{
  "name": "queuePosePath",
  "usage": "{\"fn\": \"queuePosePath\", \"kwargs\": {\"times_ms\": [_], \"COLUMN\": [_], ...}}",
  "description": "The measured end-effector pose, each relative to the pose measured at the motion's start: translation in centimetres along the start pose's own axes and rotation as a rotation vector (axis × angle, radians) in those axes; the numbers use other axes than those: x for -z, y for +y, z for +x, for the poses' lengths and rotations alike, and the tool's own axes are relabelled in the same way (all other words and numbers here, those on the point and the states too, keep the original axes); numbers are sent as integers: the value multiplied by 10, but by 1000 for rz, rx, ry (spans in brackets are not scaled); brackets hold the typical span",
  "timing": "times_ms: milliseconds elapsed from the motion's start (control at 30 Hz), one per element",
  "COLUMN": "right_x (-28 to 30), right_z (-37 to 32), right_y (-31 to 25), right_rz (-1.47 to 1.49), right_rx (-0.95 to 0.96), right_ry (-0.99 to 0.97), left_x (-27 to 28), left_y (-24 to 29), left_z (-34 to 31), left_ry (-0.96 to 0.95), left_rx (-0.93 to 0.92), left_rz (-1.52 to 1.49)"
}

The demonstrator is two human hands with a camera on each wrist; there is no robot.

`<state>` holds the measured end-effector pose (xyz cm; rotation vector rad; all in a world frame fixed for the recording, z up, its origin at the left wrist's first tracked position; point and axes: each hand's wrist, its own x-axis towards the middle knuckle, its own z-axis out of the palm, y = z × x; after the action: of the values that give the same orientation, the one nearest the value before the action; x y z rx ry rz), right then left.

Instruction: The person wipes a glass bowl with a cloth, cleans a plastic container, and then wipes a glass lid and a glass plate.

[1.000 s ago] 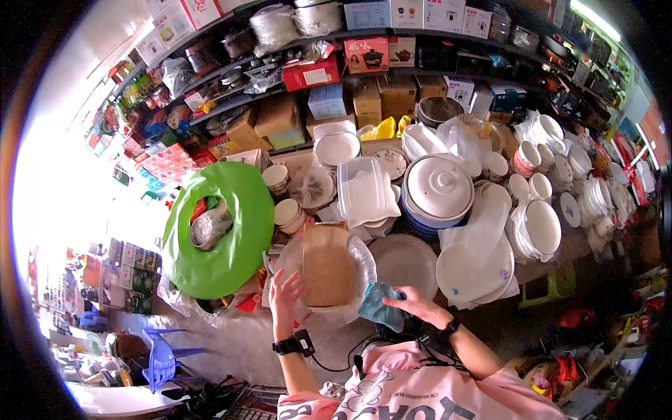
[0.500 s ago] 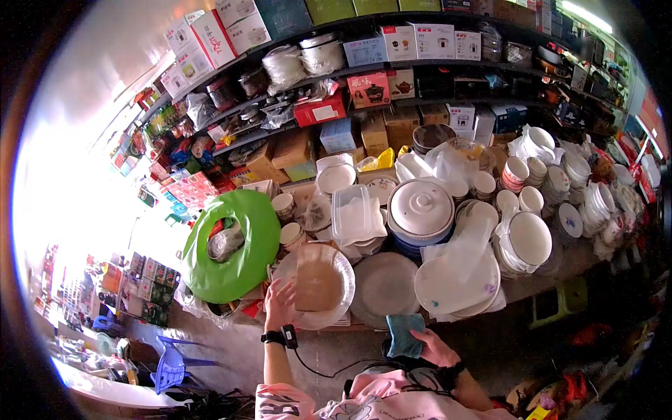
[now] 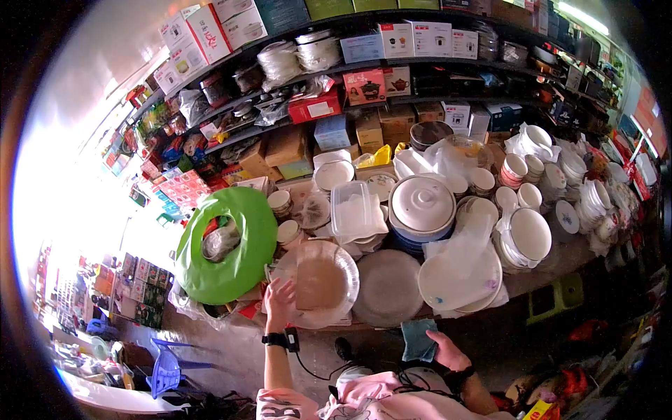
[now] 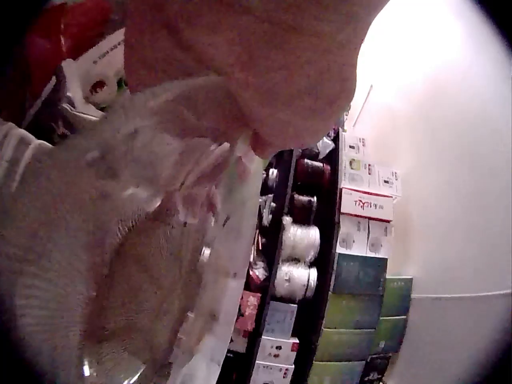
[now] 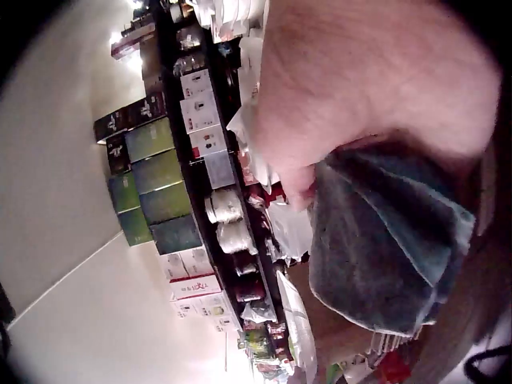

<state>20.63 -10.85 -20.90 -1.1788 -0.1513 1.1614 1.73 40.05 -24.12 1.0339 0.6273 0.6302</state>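
The left hand (image 3: 278,297) lies flat on the near left rim of a clear plate (image 3: 348,269). Its grip is wide, with the fingers spread and straight and closing on nothing. The plate sits on the worktop (image 3: 553,264) under those fingertips and reaches away from them to the right. A brown card (image 3: 318,283) lies on it, just beyond the fingers and apart from them.

The right hand (image 3: 448,352) hangs lower, off the worktop's near edge and well to the right of the left one. Its grip is closed round a folded teal cloth (image 3: 418,339). The right wrist view shows the thumb pinching the cloth against the fingers, with most of the cloth sticking out past them. Cloth and plate are apart.

Just right of the clear plate, beyond the cloth, lies a grey plate (image 3: 388,285). Left of the left hand's fingers leans a big green ring (image 3: 241,269) with a bagged bundle in its hole. Beyond the card stand a clear box (image 3: 355,210) and a white lidded pot (image 3: 421,203). Right of the grey plate is a stack of white plates (image 3: 458,280) under a bag, then bowls (image 3: 528,234). Shelves (image 3: 392,70) of boxes rise behind it all.
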Motion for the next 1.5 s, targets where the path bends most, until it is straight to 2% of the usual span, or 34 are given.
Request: {"fn": "queuePosePath", "kwargs": {"times_ms": [33, 100, 133, 167, 267, 300, 333, 400, 467, 533, 567, 667, 700, 800, 867, 933, 1000, 1067, 1133, 1167, 1200, 1233, 1267, 1300, 1333, 1400, 1467, 1500], "right_x": [-5, 17, -19, -46, -55, -47, -66, -116, -134, -141, -151, -192, -204, -250, -257, -281, -277, -285, -284, -271, -286, -288, -283, -285, -289, -278, -278, -298], "right_z": [6, 47, 52, 42, 76, 86, 88, 96, 112, 131, 135, 162, 171, 194, 232, 241, 255, 266, 264, 262, 251, 242, 232, 224, 209, 215, 227, 241], "right_y": [1, 55, 30, -5, 8, 22, 16, -26, -31, -27, -31, -47, -53, -75, -49, -60, -48, -38, -42, -34, -51, -57, -60, -65, -72, -66, -56, -61], "right_rz": [23, 30, 37, 424, 444, 292, 294, 364, 278, 148, 144, -153, -156, -404, -350, -478, -610, -566, -393, -451, -198, -219, -241, -282, -341, -594, -675, -745], "right_rx": [26, 81, 135, -86, 7, 7, 9, 216, 332, 399, 397, 411, 409, 189, 517, 461, 282, 438, 393, 400, 543, 513, 481, 532, 430, 534, 303, 492], "right_ry": [5, 51, 96, 115, 163, 208, 231, 281, 380, 545, 563, 887, 903, 914, 936, 805, 806, 859, 862, 969, 879, 1004, 1129, 1159, 1157, 1159, 1089, 1076], "left_x": [-3, -8, -19, -16, -19, -18, -22, -9, -2, -1, -3, -8, -11, -13, -15, -17, -18, -16, -12, -12, -12, -12, -11, -11, -9, -11, -11, -11], "left_y": [1, 3, 11, 8, 15, 16, 21, 16, 25, 34, 39, 49, 44, 41, 46, 48, 47, 45, 40, 41, 40, 37, 34, 32, 31, 32, 30, 29], "left_z": [-4, -6, -11, -10, -15, -16, -20, -15, -10, 1, 10, 32, 40, 48, 45, 45, 46, 49, 49, 48, 48, 49, 50, 50, 49, 51, 53, 53], "left_ry": [14, 35, 58, 56, 5, 20, -6, -104, -147, -186, -190, -233, -229, -266, -274, -281, -269, -274, -293, -293, -296, -291, -286, -290, -292, -272, -276, -274], "left_rx": [12, 28, 47, 60, 71, 83, 79, 84, 160, 233, 268, 305, 318, 293, 260, 246, 245, 245, 263, 268, 276, 269, 261, 245, 251, 289, 306, 320], "left_rz": [13, 16, 16, 4, -19, -30, -33, -81, -137, -193, -195, -132, -155, -132, -86, -70, -95, -98, -124, -119, -116, -132, -149, -143, -144, -154, -189, -223]}}
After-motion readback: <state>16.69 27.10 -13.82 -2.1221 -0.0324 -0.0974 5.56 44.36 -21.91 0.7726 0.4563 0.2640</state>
